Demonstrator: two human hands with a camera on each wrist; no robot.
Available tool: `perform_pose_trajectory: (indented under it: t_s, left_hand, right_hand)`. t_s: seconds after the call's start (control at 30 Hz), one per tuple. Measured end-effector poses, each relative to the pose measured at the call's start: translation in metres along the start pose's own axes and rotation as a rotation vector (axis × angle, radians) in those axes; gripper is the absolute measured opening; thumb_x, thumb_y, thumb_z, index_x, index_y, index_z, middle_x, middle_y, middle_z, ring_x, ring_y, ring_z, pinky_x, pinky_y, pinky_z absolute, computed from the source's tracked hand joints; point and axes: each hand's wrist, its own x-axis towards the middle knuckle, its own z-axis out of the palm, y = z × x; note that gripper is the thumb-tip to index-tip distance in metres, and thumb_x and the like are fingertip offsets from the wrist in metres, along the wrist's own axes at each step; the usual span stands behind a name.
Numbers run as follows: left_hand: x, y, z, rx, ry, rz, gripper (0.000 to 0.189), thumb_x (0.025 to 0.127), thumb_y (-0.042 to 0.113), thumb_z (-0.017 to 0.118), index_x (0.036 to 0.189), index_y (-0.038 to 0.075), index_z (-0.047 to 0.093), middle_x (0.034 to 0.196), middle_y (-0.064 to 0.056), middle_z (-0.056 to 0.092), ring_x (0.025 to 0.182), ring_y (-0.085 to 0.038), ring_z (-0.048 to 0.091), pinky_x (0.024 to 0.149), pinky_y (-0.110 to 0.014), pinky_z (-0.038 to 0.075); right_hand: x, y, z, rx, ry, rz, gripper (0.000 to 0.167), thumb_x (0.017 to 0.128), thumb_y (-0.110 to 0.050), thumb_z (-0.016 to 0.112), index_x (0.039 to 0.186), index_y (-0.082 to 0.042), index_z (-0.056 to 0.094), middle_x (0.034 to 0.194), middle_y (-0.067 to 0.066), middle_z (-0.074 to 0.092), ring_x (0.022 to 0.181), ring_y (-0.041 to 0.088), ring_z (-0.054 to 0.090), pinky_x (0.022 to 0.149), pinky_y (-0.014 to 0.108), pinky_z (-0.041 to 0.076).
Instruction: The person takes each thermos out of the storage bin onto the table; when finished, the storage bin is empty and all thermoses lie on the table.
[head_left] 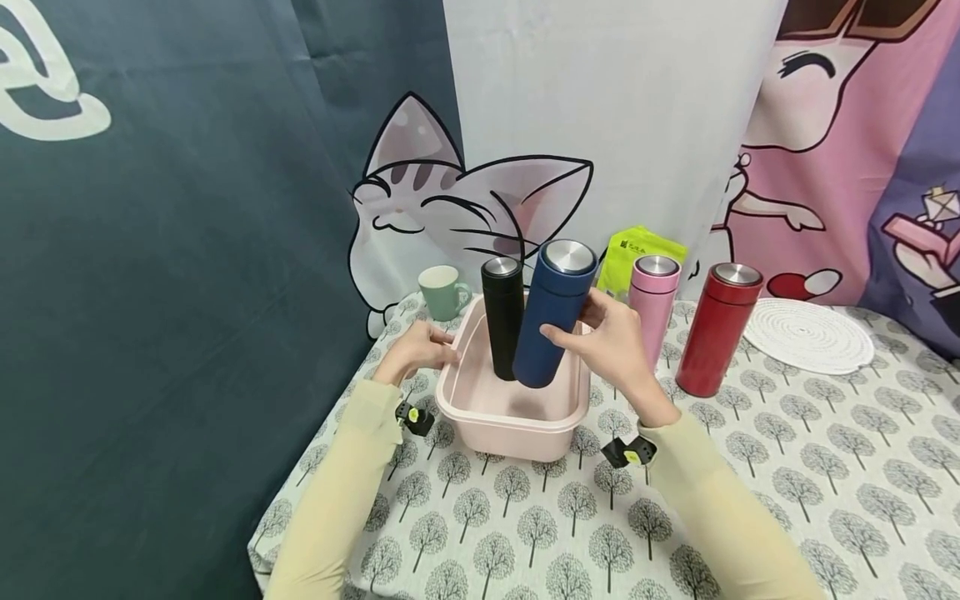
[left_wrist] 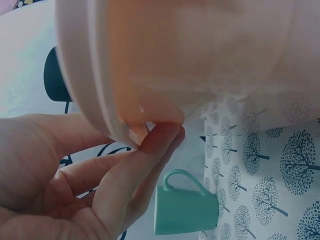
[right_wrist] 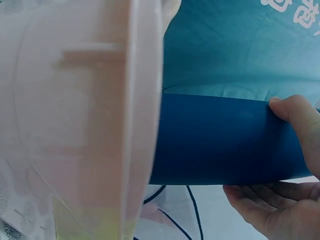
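My right hand (head_left: pixel 611 337) grips a dark blue thermos (head_left: pixel 553 317) with a silver lid around its upper body. The thermos hangs slightly tilted inside the pale pink plastic basin (head_left: pixel 517 423), its base above the basin's floor. Beside it a black thermos (head_left: pixel 504 312) stands upright in the basin. My left hand (head_left: pixel 420 348) pinches the basin's left rim, thumb on one side and fingers on the other, as the left wrist view shows. In the right wrist view the lower end of the blue thermos (right_wrist: pixel 225 140) disappears behind the basin wall (right_wrist: pixel 142 120).
A green mug (head_left: pixel 442 293) stands behind the basin at the left. To the right are a pink thermos (head_left: pixel 654 308), a red thermos (head_left: pixel 718 333), a lime-green packet (head_left: pixel 637 254) and a round white woven mat (head_left: pixel 810 335). The tree-patterned tablecloth (head_left: pixel 525 517) ends at the left by a dark curtain.
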Motion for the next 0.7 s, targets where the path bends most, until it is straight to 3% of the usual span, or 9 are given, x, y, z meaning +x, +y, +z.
perform_pose_trajectory:
  t_s: [0.47,0.7]
  left_hand:
    - [0.0,-0.001,-0.001,0.003,0.006,-0.005,0.041,0.082,0.002,0.072,0.121,-0.007,0.064,0.117,-0.025,0.067,0.094,-0.031,0.072,0.083,-0.035,0.062]
    - [0.0,-0.002,0.0,-0.006,-0.004,-0.006,0.04,0.083,0.002,0.072,0.121,-0.008,0.063,0.116,-0.026,0.067,0.094,-0.032,0.072,0.083,-0.036,0.062]
  right_hand:
    - [-0.004,-0.007,-0.015,0.031,0.043,-0.059,0.051,0.076,-0.019,0.085,0.121,-0.007,0.065,0.107,0.011,0.073,0.096,0.023,0.072,0.093,0.03,0.057]
    - [-0.006,-0.012,-0.026,0.059,0.074,-0.062,0.051,0.077,-0.017,0.084,0.123,-0.009,0.065,0.107,0.012,0.074,0.094,0.009,0.071,0.092,0.019,0.055]
